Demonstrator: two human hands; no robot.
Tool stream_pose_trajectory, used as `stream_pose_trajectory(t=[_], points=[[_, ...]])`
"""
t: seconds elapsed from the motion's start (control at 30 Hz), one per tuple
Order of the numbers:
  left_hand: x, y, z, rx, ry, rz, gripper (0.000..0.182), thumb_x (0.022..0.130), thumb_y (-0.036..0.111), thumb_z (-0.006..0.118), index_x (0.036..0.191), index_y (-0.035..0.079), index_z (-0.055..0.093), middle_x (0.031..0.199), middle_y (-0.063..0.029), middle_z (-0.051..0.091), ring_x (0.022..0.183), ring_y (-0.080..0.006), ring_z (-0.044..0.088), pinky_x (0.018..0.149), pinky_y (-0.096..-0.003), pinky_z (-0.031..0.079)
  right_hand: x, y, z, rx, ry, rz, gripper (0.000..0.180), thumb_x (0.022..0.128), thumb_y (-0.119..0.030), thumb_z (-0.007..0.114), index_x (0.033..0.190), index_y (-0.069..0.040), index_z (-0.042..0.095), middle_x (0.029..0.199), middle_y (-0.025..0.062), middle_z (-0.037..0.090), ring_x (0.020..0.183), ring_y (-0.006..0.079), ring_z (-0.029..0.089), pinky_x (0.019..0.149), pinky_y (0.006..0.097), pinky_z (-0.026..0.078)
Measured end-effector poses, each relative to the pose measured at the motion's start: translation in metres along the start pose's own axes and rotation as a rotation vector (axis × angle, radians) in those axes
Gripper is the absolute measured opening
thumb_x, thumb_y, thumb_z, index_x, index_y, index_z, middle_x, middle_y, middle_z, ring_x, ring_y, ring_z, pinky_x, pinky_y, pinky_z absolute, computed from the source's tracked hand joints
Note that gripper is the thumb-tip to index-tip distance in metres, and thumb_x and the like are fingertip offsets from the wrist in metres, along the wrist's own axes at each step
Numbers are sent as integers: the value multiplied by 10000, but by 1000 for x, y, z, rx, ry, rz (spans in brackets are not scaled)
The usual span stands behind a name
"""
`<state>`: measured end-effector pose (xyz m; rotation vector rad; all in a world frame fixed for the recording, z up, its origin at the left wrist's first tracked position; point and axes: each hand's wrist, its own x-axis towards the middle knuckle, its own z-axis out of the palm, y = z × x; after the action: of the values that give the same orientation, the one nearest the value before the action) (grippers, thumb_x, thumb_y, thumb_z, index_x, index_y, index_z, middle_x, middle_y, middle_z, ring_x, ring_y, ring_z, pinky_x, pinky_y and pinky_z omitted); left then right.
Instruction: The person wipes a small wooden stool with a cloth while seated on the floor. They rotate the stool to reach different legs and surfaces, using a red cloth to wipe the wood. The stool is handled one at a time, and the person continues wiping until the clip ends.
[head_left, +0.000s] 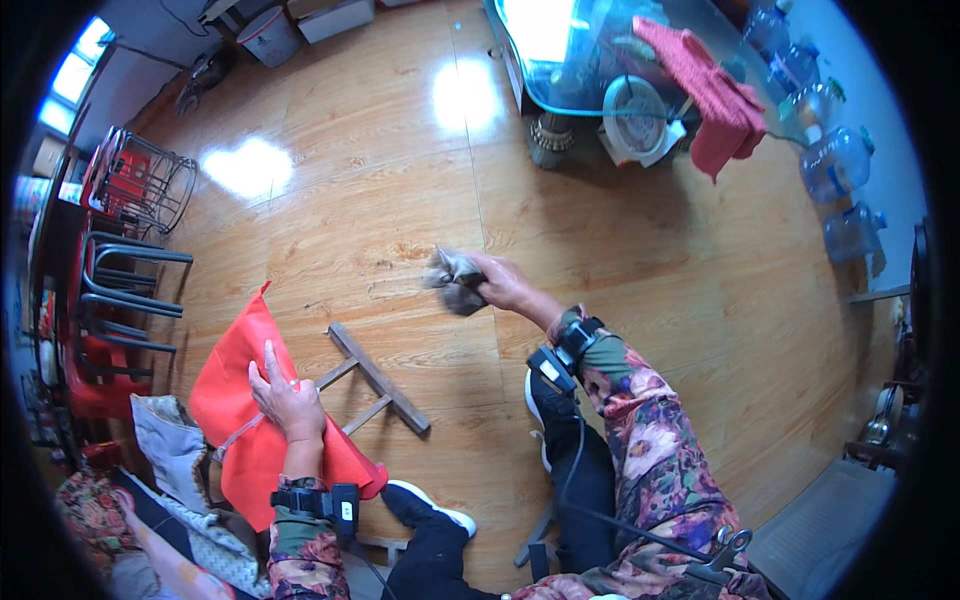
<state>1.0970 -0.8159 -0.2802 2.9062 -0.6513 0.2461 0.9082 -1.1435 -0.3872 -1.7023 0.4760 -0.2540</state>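
My left hand (287, 403) lies with fingers spread on a red fabric bag (232, 390), which has a pale cord handle. Beneath the bag's right side juts a brown wooden frame (379, 379) with two crossbars. In my right hand (504, 281), stretched out over the floor, is a crumpled grey cloth (459, 281). The cloth is blurred, so its exact form cannot be made out. Dark crumbs (382, 266) dot the wood-patterned floor (420, 180) to the left of the cloth.
A glass-topped table (555, 94) at the upper right has a coral-pink cloth (705, 90) draped over its edge. Large plastic water bottles (836, 165) line the right wall. Metal-legged stools (135, 255) stand at left. Folded fabrics (176, 450) lie beside the red bag.
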Motion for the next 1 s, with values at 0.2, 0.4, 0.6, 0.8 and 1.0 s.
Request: stream_pose_trajectory(t=[0.2,0.4,0.6,0.8,1.0], points=[[-1,-13,16,-33,-26,-57,813,726,126,633,1501,249,422,1526,-245,309,1360,-437,370,1119,-535,316,-57,-35,-28,678,228,249,233,1012,-281,587,1095,-64,601,858,69,673,580,142,617,450,292,480],[-4,6,-27,-262,-303,-176,967,691,315,765,1549,235,328,1577,-260,217,1438,-428,291,1139,-548,312,-92,-92,-60,476,52,176,322,968,-320,660,1165,-66,660,927,65,702,741,145,664,565,293,522],[-84,70,-88,-808,-210,150,794,806,251,763,1477,18,409,1333,-258,499,1188,-344,530,1019,-402,450,-148,-143,-84,774,364,118,224,1011,-234,554,1163,-80,613,942,71,704,768,191,695,569,346,561],[-203,142,-192,-1581,-536,38,859,877,273,758,1559,83,271,1526,-209,334,1296,-286,461,1051,-399,423,-242,-250,-49,1229,-133,13,395,1058,-394,450,1237,-61,565,1042,117,715,812,218,720,552,336,589],[-271,116,-239,-2199,-880,57,578,1029,529,443,1501,199,383,1379,-67,546,1198,-280,586,881,-524,561,-317,-297,21,1537,-716,-180,463,1060,-384,444,1342,-22,510,1169,165,695,976,258,725,766,370,635]])
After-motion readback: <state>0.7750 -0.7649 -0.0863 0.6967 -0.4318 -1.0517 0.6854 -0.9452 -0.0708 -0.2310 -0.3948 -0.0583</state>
